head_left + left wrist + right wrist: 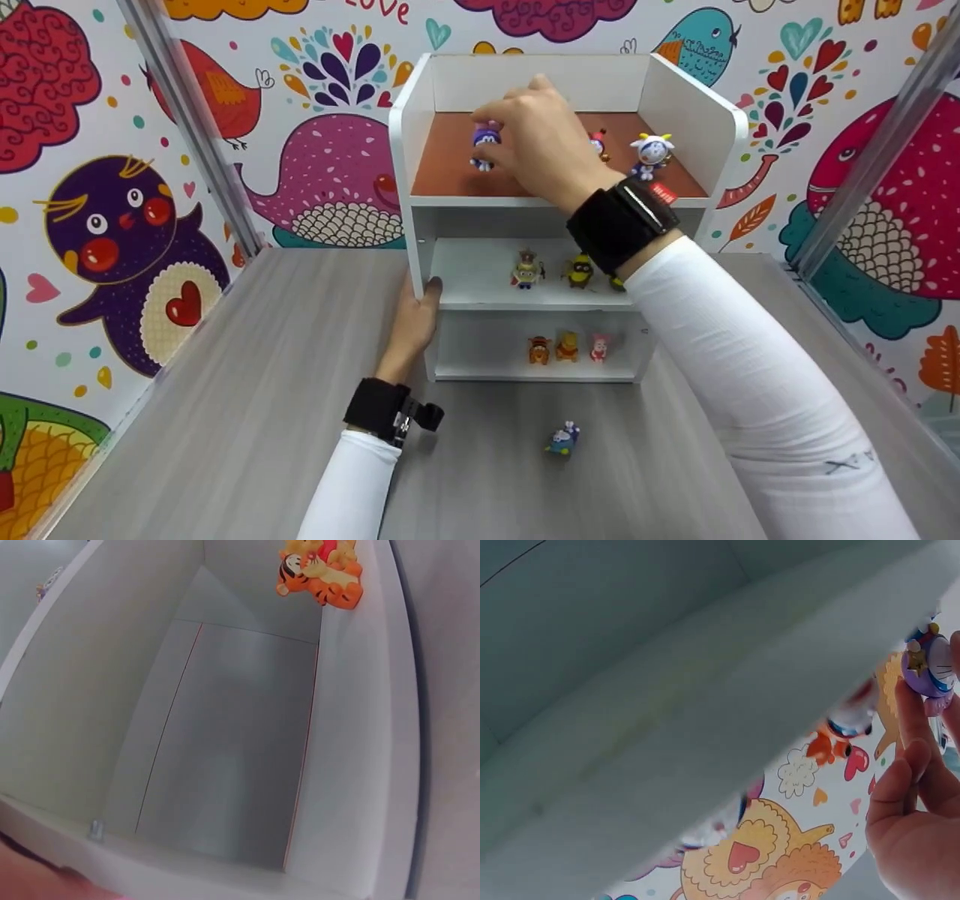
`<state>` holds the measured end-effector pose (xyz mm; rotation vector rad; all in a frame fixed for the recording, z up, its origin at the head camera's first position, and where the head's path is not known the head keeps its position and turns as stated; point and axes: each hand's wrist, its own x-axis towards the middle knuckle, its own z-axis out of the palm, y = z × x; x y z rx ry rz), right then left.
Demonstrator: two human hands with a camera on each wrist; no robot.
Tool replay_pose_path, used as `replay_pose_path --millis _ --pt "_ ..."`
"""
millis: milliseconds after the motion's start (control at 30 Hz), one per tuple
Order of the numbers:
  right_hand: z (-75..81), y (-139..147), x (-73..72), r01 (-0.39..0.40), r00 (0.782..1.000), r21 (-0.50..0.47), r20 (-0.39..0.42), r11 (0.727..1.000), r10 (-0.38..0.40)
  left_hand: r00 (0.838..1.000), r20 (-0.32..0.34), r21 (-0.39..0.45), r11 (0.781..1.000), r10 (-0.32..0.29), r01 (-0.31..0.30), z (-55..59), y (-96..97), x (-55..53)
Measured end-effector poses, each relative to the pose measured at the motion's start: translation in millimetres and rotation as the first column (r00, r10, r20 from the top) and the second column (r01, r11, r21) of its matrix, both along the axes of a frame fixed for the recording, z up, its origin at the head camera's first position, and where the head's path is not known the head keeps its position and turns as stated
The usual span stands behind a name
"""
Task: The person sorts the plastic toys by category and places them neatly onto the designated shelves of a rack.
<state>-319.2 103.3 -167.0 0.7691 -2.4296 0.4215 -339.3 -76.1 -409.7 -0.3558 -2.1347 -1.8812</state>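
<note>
Up on the brown top board, my right hand [544,142] pinches a small purple-and-white figurine [486,142] between thumb and fingers. The right wrist view shows the same figurine [928,667], round-headed with a gold star, at the fingertips. My left hand [414,322] grips the left side panel of the white toy shelf [417,225], thumb at its front edge. To the right of the pinched figurine stand a red-topped figurine [598,144], partly behind the right hand, and a white figurine with yellow horns [651,154].
Yellow figurines, including a crowned one [527,270], stand on the middle shelf; the right arm partly covers one. Below are a tiger figurine [538,350], a yellow bear [568,346] and a pink piglet [598,348]. A blue figurine [563,439] lies on the grey tabletop [480,480].
</note>
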Motion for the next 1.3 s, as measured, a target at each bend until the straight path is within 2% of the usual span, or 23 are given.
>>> replay_pose_path --millis 200,500,633,900,1300 --pt "-6.3 -1 -3.1 0.005 1.000 0.017 -0.009 1.000 -0.005 1.000 0.009 0.014 1.000 -0.005 0.005 1.9 2.7 -1.5" --pt "-7.0 1 -2.5 0.023 1.000 0.036 -0.019 0.999 -0.022 1.000 -0.006 0.040 0.999 -0.011 0.011 2.9 4.8 -3.7" --pt "-8.6 1 -2.8 0.024 0.999 0.044 -0.032 0.999 -0.022 1.000 -0.004 0.032 0.999 -0.017 0.017 1.7 4.0 -3.8" --pt "-13.3 -3 -4.5 -0.004 0.997 0.067 -0.080 0.998 0.009 1.000 -0.002 0.010 1.000 0.010 -0.010 1.9 1.0 -1.0" --pt "-15.2 -7 -1.9 0.022 0.998 0.107 -0.065 0.994 -0.015 1.000 0.007 0.006 1.000 0.014 -0.014 -0.2 -0.1 -2.6"
